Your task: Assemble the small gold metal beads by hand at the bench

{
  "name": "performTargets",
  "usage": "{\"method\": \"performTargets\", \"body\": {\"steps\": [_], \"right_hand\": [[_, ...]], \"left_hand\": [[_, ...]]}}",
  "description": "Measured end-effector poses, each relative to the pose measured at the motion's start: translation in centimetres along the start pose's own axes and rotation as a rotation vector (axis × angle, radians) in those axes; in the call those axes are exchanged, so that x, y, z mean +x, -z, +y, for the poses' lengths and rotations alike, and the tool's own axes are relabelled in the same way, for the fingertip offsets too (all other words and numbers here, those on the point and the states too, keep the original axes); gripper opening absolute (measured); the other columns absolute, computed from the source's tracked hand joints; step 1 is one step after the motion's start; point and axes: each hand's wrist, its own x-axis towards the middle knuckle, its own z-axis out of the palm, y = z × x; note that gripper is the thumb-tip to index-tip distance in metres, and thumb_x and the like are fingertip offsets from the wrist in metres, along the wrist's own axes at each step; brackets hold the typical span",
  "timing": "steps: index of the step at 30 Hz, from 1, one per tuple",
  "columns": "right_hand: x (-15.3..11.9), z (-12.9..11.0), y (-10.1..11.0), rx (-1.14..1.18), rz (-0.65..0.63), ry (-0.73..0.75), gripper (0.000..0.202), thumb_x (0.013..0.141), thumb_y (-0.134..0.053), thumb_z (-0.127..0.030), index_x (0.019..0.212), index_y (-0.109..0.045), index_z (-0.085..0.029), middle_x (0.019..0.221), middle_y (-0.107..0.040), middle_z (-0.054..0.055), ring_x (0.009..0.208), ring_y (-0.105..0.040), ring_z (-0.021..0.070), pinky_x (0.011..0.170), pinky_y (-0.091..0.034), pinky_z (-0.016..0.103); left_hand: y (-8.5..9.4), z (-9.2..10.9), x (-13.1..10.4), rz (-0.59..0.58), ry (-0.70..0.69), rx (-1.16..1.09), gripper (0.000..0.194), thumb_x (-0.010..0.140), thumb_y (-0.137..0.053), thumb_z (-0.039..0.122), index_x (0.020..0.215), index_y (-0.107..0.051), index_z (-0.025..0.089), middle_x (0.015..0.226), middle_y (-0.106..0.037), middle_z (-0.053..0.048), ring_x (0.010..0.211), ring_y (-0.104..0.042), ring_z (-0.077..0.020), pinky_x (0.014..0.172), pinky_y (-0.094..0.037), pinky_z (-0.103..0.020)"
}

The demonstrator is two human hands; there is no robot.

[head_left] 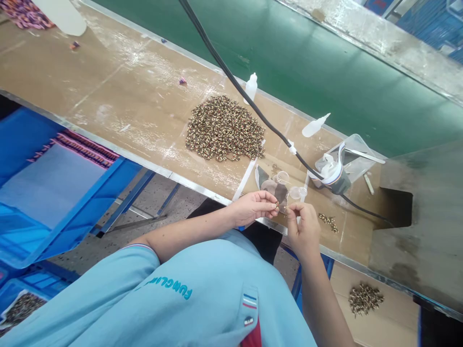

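brown piece (277,205) in fingers (265,206) — shirt (217,289) reads "fun…"

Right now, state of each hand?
Left hand: closed, pinching a small piece.
Right hand: closed in a pinch; anything held is too small to tell.

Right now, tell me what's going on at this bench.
A person's left hand pinches a small brownish piece over the bench. The right hand is close by, also in a pinch; what it holds is too small to tell. A large heap of small pieces lies beyond, a small cluster beside the right hand.
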Motion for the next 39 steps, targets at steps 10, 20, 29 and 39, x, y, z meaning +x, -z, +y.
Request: {"method": "performTargets", "body": {"steps": [10,20,29,39], "right_hand": [[0.0,-0.1,-0.3,-0.133,-0.004,0.148,0.009,0.091,-0.044,-0.022,0.084,-0.049,-0.023,0.076,-0.059,0.002,0.076,-0.052,0.0172,0.069,-0.037,0.030],[0.0,0.0,-0.4,-0.123,-0.046,0.170,0.009,0.090,-0.046,-0.019,0.083,-0.049,-0.022,0.076,-0.059,0.001,0.073,-0.051,0.0159,0.069,-0.036,0.029],[0.2,0.4,-0.5,-0.046,-0.054,0.181,0.010,0.091,-0.045,-0.019,0.082,-0.050,-0.022,0.077,-0.059,0.001,0.074,-0.052,0.0150,0.067,-0.038,0.028],[0.2,0.9,-0.5,-0.028,-0.087,0.202,0.010,0.090,-0.046,-0.018,0.083,-0.051,-0.021,0.079,-0.059,0.001,0.076,-0.054,0.0143,0.068,-0.041,0.027]], "left_hand": [[0.0,0.0,-0.2,-0.009,0.011,0.018,0.038,0.056,-0.084,0.025,0.079,-0.056,0.012,0.066,-0.064,0.000,0.063,-0.061,-0.0096,0.068,-0.042,-0.024],[-0.1,0.0,-0.2,-0.011,0.012,0.039,0.039,0.056,-0.083,0.028,0.079,-0.056,0.012,0.064,-0.065,-0.001,0.061,-0.061,-0.0096,0.067,-0.043,-0.024],[0.0,0.3,-0.2,-0.006,0.076,0.043,0.036,0.055,-0.083,0.023,0.076,-0.057,0.010,0.062,-0.065,-0.001,0.057,-0.060,-0.0083,0.060,-0.041,-0.021],[-0.3,0.5,-0.1,0.038,0.096,0.049,0.035,0.053,-0.084,0.019,0.073,-0.056,0.010,0.060,-0.065,-0.001,0.054,-0.059,-0.0085,0.058,-0.041,-0.022]]}}
